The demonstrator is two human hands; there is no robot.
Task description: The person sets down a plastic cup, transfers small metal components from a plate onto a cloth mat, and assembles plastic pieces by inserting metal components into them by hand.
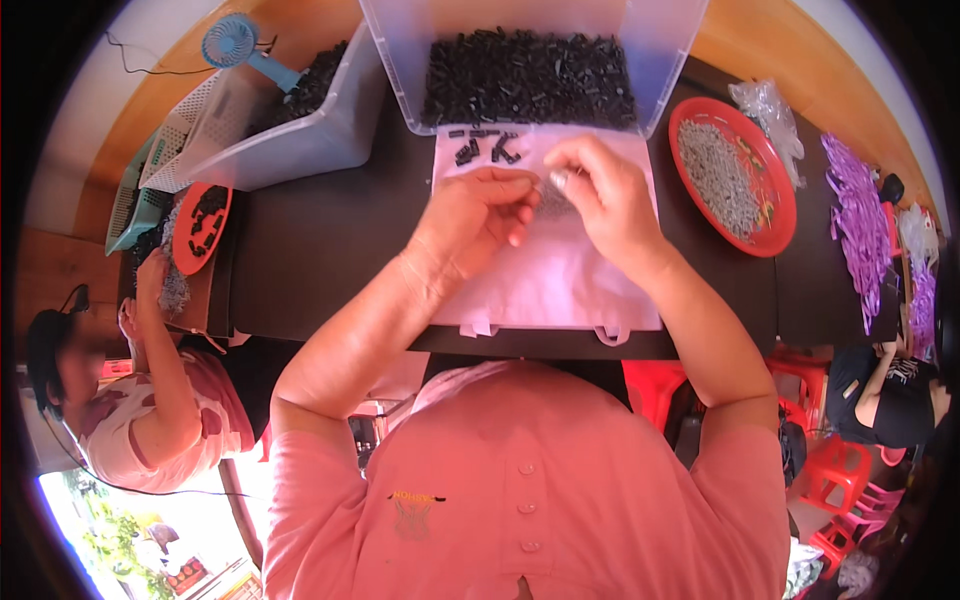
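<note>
My left hand (478, 218) and my right hand (608, 195) are close together over a pink cloth bag (530, 280) lying flat on the table. The left fingers are pinched, their tips turned toward the right hand. On the right, thumb and forefinger curl inward. Whatever small piece they hold is too small to make out. A little heap of small grey metal pieces (555, 203) shows between the hands, partly hidden by them. Just beyond, several short black plastic pieces (487, 146) lie loose on the cloth.
A clear plastic bin (408, 100) of black pieces stands at the far edge of the bag. Another bin (345, 145) is at left, with a blue fan (232, 42). At right are a red plate (778, 190) of metal pieces and purple straps (858, 225). A co-worker (165, 400) sits at left.
</note>
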